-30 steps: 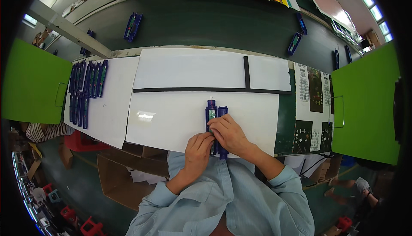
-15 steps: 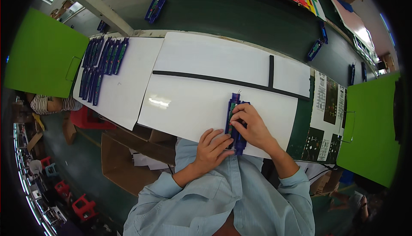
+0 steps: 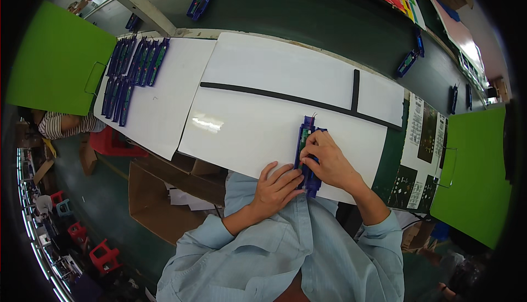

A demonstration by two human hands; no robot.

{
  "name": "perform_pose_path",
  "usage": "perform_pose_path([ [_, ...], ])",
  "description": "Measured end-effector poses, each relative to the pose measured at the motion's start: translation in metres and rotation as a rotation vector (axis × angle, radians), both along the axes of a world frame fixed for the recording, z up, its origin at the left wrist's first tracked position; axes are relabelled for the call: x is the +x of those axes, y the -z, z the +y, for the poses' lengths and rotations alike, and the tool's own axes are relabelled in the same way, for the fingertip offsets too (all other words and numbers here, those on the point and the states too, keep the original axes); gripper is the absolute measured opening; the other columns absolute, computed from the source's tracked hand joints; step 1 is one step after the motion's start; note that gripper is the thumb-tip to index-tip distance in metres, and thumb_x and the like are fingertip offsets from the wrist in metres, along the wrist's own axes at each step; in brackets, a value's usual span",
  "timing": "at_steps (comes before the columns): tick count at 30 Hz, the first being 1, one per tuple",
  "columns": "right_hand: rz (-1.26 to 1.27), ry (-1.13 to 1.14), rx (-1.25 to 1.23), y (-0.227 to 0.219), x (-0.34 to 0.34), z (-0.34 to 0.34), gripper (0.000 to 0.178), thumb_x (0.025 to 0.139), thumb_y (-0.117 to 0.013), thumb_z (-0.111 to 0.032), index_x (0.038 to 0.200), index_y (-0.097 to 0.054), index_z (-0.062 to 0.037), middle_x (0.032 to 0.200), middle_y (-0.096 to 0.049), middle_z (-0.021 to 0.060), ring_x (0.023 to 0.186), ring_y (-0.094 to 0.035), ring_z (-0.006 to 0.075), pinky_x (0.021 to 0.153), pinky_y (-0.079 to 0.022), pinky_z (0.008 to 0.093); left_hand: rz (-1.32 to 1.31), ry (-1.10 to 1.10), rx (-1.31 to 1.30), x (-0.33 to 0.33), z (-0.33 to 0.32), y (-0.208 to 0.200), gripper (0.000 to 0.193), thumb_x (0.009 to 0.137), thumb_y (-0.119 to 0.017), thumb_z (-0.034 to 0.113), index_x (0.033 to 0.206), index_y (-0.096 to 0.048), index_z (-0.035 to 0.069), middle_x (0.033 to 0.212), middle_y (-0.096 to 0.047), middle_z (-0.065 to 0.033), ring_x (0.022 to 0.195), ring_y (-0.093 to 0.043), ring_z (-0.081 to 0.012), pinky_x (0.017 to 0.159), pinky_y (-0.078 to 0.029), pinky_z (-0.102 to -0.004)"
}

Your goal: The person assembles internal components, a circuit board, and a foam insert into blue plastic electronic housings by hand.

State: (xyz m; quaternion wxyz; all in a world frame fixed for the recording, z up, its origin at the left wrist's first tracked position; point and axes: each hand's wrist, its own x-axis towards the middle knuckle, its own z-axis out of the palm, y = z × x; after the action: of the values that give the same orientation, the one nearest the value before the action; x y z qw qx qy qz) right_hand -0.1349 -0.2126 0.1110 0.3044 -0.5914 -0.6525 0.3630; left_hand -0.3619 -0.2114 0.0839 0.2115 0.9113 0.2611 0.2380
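A long blue holder with a green circuit board lies on the white table sheet, near its front edge. My right hand is closed over the holder's middle and near end. My left hand rests at the table's front edge, its fingertips touching the lower end of the blue holder. Both sleeves are light blue.
Several more blue holders lie in rows on a white sheet at the left. Black strips cross the table. Green panels stand at both ends. More blue holders lie on the dark belt behind. A cardboard box sits below.
The view has swung so the table sits further right and tilted. Both hands have stayed on the blue holder.
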Motion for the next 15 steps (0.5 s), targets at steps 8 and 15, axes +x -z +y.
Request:
perform_pose_path([
  [8, 0.007, -0.055, 0.065, -0.0030, -0.0023, -0.0017, 0.006, 0.084, -0.072, -0.002, 0.088, -0.067, -0.0031, 0.100, -0.054, 0.0095, 0.096, -0.053, 0.0289, 0.085, -0.047, 0.0381, 0.007, -0.013, -0.027, -0.0002, -0.0007, 0.0003, 0.042, 0.078, -0.082, 0.026, 0.117, -0.075, 0.011, 0.126, -0.070, -0.0026, 0.123, -0.062, -0.0224, 0.114, -0.035, -0.0488],
  [15, -0.079, -0.051, 0.225, -0.0004, -0.0018, -0.0076, 0.009, 0.082, -0.072, -0.001, 0.088, -0.066, -0.0045, 0.106, -0.055, 0.0106, 0.095, -0.053, 0.0313, 0.084, -0.046, 0.0392, 0.014, 0.004, 0.009, 0.0035, -0.0013, -0.0034, 0.039, 0.079, -0.081, 0.029, 0.113, -0.074, 0.010, 0.124, -0.069, -0.0014, 0.124, -0.061, -0.0218, 0.111, -0.039, -0.0483],
])
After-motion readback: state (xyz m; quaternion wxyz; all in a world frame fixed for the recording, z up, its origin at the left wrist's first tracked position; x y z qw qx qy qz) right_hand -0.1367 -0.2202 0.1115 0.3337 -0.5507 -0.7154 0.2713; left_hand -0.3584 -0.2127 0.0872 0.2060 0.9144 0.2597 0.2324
